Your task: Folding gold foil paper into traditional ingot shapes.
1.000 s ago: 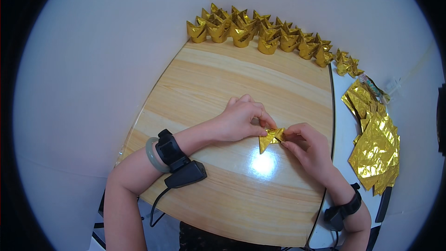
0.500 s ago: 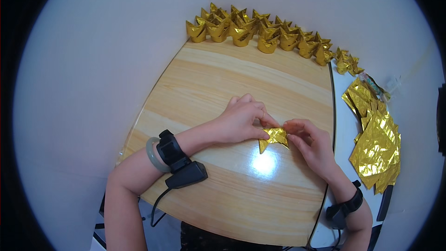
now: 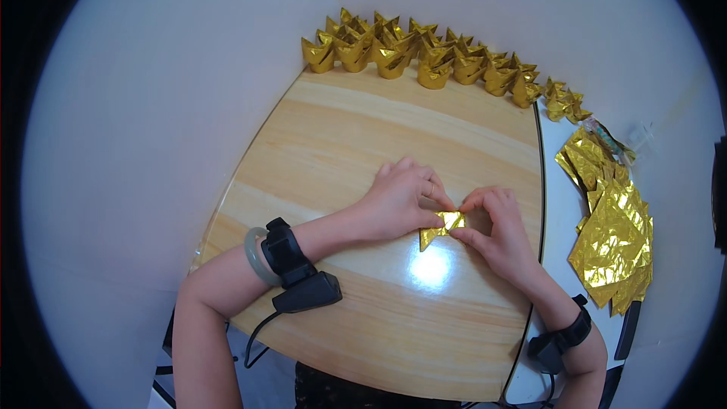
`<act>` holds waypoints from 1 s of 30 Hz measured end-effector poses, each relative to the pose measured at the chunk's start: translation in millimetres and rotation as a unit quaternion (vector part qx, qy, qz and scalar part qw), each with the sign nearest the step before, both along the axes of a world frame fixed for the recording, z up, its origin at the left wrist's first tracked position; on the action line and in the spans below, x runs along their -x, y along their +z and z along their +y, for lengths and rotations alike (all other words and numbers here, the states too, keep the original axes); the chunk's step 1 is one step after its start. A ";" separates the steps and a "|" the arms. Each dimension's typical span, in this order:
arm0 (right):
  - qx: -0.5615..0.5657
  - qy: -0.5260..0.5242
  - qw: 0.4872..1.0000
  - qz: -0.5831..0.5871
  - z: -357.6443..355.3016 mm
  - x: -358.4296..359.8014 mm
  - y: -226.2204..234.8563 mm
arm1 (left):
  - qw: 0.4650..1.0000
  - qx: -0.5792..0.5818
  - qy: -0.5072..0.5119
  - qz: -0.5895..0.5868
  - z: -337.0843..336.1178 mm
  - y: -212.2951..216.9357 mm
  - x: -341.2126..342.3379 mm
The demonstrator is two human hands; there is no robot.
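Observation:
A small folded piece of gold foil paper (image 3: 434, 234) is held just above or on the wooden table, right of its middle; whether it touches the wood I cannot tell. My left hand (image 3: 401, 198) pinches its left and upper side between thumb and fingers. From the right, my right hand (image 3: 497, 231) grips it too, thumb on the near face and fingertips at the upper edge. One pointed corner sticks out at the lower left. My fingers cover much of the right part.
Several gold foil ingot shapes (image 3: 390, 62) stand in rows along the table's (image 3: 363, 136) far edge. At the right, a stack of gold foil sheets (image 3: 617, 242) lies on a white surface (image 3: 556, 174). Near it is a small wrapped item (image 3: 603, 136). White walls enclose the far and left sides.
My right hand has closed in on the foil piece, its thumb moving left across the near face. The left hand keeps its pinch with little shift.

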State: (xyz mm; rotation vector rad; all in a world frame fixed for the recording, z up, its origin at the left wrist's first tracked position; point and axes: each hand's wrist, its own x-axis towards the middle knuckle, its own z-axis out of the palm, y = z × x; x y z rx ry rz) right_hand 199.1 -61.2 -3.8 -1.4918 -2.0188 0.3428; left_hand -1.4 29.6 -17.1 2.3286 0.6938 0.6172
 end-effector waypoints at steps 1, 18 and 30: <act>-0.007 0.006 1.000 0.009 1.0 -0.2 -0.7 | 1.000 -0.001 -0.001 0.000 -0.3 3.2 -1.6; 0.228 -0.056 0.928 0.290 -3.2 -0.4 14.2 | 0.937 0.333 -0.010 -0.106 -2.0 10.6 -3.7; 0.213 -0.039 0.915 0.340 -3.8 -2.2 11.6 | 0.953 0.259 0.052 -0.150 -3.7 18.3 -4.4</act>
